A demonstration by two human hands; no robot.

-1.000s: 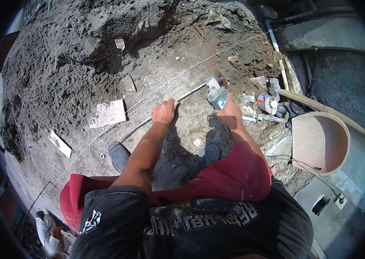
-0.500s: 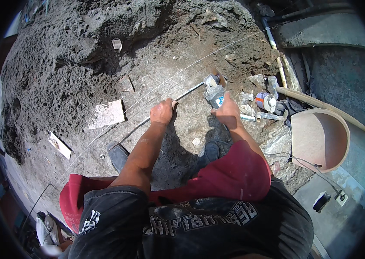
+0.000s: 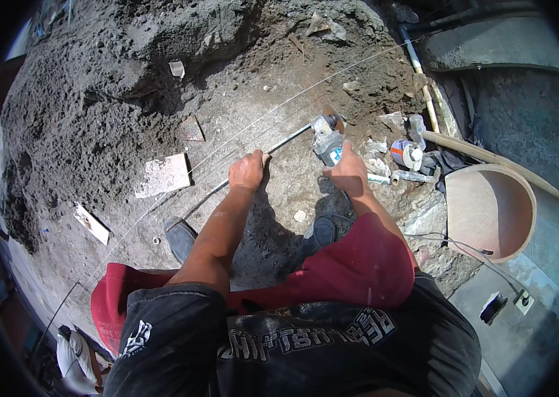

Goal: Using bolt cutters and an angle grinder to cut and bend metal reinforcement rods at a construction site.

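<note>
My left hand [image 3: 247, 170] is closed round a thin metal rod [image 3: 290, 139], which slants from near my left shoe [image 3: 181, 237] up to the right. In my right hand [image 3: 348, 173] is an angle grinder [image 3: 326, 141], gripped by its grey body. Its round disc [image 3: 333, 118] sits at the far right end of the rod. I cannot tell whether the disc touches the rod or is spinning. My fingers on the grinder are partly hidden behind its body and the back of the hand.
A taut string [image 3: 306, 90] crosses the ground beyond my hands. Pale tile pieces [image 3: 164, 176] lie left, below a large sand heap [image 3: 87, 99]. To the right are a wooden-handled hammer [image 3: 491, 159], a can [image 3: 406, 153], a curved basin [image 3: 484, 212] and a cord plugged into a socket [image 3: 523, 303].
Hardly anything differs: both hands, the rod and the grinder hold nearly the same place. At the lower left edge, a person in light clothing has shifted slightly.
</note>
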